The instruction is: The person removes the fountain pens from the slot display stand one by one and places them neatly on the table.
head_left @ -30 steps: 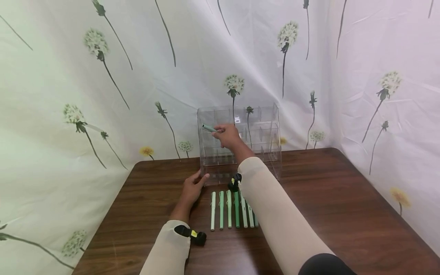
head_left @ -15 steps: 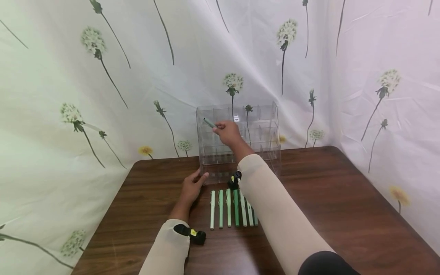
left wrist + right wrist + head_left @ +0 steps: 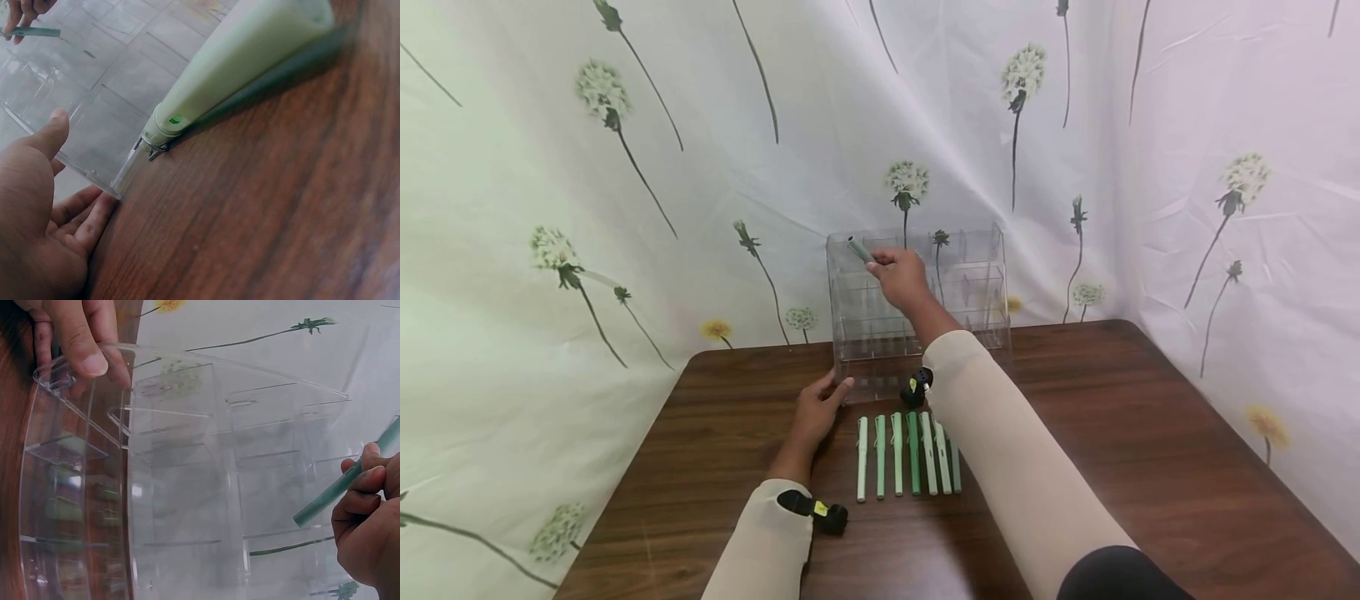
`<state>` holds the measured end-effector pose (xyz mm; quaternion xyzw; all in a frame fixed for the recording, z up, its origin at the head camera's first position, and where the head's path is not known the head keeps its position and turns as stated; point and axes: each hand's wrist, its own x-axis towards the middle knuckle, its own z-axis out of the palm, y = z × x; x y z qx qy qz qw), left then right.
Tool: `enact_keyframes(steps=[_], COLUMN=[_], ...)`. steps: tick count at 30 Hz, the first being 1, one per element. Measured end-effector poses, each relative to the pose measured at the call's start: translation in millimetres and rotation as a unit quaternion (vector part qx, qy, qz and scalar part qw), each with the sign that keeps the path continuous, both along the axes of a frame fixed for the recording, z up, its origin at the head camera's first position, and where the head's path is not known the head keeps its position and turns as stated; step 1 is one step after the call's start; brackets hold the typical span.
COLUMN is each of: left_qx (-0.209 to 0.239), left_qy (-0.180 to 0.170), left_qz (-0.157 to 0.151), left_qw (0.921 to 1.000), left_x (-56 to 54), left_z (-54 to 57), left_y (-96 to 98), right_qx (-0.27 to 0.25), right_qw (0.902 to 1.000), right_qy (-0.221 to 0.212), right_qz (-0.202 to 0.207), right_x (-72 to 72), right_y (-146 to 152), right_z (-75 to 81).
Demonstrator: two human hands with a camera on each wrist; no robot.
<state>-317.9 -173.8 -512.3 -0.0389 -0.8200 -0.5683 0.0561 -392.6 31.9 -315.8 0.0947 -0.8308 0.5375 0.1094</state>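
Observation:
A clear plastic organizer (image 3: 955, 292) with tiered compartments stands at the back of the table. My left hand (image 3: 817, 410) holds its lower left corner, the thumb (image 3: 55, 132) on the near side and other fingers round the edge. In front of the upper left compartments, my right hand (image 3: 904, 279) pinches a grey-green pen (image 3: 860, 248) between thumb and fingers. The pen (image 3: 331, 499) is tilted, one end sticking out to the upper left in the head view. It appears clear of the compartment walls.
Several pens (image 3: 915, 454) in light and dark greens lie side by side before the organizer, partly beside the right sleeve (image 3: 1000, 442). A pale green pen (image 3: 219, 69) lies closest to the left hand. A flower-printed curtain (image 3: 760, 167) hangs behind the wooden table (image 3: 1120, 433).
My right hand has risen a little and shifted slightly right, tilting the pen more steeply. The left hand stays at the organizer's corner.

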Motion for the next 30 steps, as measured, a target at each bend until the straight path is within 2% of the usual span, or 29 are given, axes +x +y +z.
enact_keyframes(steps=[12, 20, 25, 30], left_qx=[-0.02, -0.016, -0.016, -0.017], left_qy=[-0.008, -0.003, -0.004, -0.009], left_qz=[0.004, 0.009, 0.006, 0.006], left_qw=[0.9998, 0.9998, 0.9998, 0.9998], left_x=[-0.5, -0.8, -0.4, -0.5], left_z=[-0.6, -1.1, 0.2, 0.9], left_y=[-0.4, -1.4, -0.9, 1.0], right_qx=[0.003, -0.006, -0.007, 0.007], right_qw=[0.999, 0.9978, 0.9966, 0.9974], right_qy=[0.042, 0.064, 0.079, 0.067], right_qz=[0.013, 0.019, 0.022, 0.024], right_x=[5.9, 11.9, 15.8, 23.8], right_y=[7.4, 11.8, 17.1, 30.0], right_z=[18.0, 32.7, 36.4, 35.5])
